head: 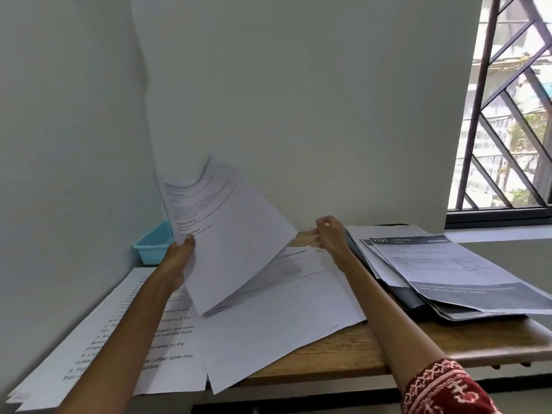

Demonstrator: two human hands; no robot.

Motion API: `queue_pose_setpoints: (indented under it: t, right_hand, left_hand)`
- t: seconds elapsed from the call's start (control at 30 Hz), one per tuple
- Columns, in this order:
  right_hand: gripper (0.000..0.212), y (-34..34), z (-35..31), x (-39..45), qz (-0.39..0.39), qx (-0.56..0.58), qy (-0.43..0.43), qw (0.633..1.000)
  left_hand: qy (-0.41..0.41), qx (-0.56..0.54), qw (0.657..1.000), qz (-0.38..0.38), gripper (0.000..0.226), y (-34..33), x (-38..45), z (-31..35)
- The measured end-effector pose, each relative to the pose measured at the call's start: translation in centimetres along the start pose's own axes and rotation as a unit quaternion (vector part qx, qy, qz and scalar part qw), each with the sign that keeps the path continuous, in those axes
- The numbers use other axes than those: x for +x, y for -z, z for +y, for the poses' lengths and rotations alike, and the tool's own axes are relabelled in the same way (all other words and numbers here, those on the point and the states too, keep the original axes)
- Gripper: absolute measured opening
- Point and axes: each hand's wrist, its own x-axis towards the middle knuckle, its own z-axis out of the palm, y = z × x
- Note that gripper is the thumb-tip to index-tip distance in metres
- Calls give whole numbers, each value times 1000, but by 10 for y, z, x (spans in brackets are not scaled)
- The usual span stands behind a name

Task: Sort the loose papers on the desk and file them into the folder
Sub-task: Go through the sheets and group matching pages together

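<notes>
Head view shows my left hand pinching a bundle of sheets by its left edge, thumb on top, raised and tilted above the desk. My right hand is at the far edge of the big flat sheet; its fingers curl, but I cannot tell if they grasp that sheet or just touch it.

To do this step well, I judge I should keep the bundle pinched firmly so no page slips out, and square its edges before adding more.

A printed page lies on the near left, partly under my left forearm and hanging past the desk's near edge, so it could slide off. On the right, a stack of papers rests on the dark folder, also jutting past the desk's right side. A blue tray sits in the far left corner by the wall. Open room is in the middle, above the flat sheet.
</notes>
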Motion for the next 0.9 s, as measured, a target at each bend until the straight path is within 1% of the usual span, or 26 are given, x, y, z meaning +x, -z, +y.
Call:
queue_pose_setpoints:
  t: [0.03, 0.07, 0.17, 0.2, 0.27, 0.33, 0.37, 0.43, 0.47, 0.57, 0.6, 0.63, 0.7, 0.73, 0.8, 0.9]
  right_hand:
    - [16, 2, 13, 5, -8, -61, -14, 998]
    - [21, 3, 25, 10, -24, -129, -22, 991]
    - [38, 5, 46, 14, -64, -306, -15, 950]
    - [42, 5, 50, 15, -68, -344, -12, 937]
    - [52, 2, 54, 19, -74, -387, -6, 919]
    - [63, -1, 55, 26, -83, -414, -6, 906]
    - [67, -2, 56, 32, -88, -415, -15, 905]
    - [71, -3, 60, 43, -98, -384, -41, 917]
    - [69, -2, 61, 47, -102, -369, -50, 922]
    - [52, -3, 65, 54, -115, -355, -54, 926]
    - [41, -4, 66, 54, -117, -335, -52, 933]
    - [29, -5, 68, 54, -119, -292, -50, 948]
    - [23, -3, 73, 53, -114, -158, -54, 979]
    - [21, -1, 73, 50, -108, -95, -65, 987]
    - [16, 3, 70, 46, -106, -11, -93, 990]
    - [17, 3, 66, 40, -101, 46, -108, 988]
  left_hand:
    - [33, -12, 999, -24, 38, 1, 0, -3]
    - [66, 5, 997, -39, 37, 2, 3, -9]
    - [138, 117, 983, -37, 40, 5, 7, -25]
    - [141, 159, 977, -34, 43, 4, 9, -31]
    - [119, 216, 969, -34, 45, 1, 11, -37]
    - [90, 235, 967, -39, 44, -1, 14, -42]
    - [73, 236, 968, -42, 44, -1, 16, -45]
    - [48, 240, 968, -51, 44, -1, 18, -48]
    - [40, 233, 970, -54, 44, -2, 18, -49]
    - [23, 221, 974, -52, 42, -5, 19, -51]
    - [14, 218, 974, -55, 41, -7, 17, -51]
    - [6, 215, 975, -59, 41, -8, 17, -51]
    - [-3, 210, 976, -66, 41, -8, 15, -52]
    - [-4, 206, 976, -65, 42, -9, 14, -51]
    - [-9, 199, 978, -63, 43, -9, 13, -51]
    - [-19, 190, 979, -65, 42, -9, 10, -51]
